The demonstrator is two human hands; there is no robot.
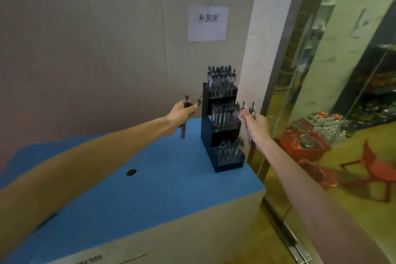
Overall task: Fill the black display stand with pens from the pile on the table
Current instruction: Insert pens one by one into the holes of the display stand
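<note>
The black display stand (222, 128) sits near the far right corner of the blue-topped counter (150, 188), its three stepped tiers rising toward the wall so every row of pens stays visible; all three already look closely packed, and no pile of loose pens shows on the counter. The left hand (182, 113) hovers just beside the stand's left wall at upper-tier height, its grip clenched round a few pens (186, 111) that splay out at angles, probably held as a reserve to feed from. The right hand (256, 123) hangs at the stand's right side, level with the middle tier, pinching two or so pens (251, 113) held upright, tips down, likely so they can drop straight into a slot. A dark round hole (131, 172) marks the counter nearer its middle. On the wall behind hangs a paper sign (207, 23).
</note>
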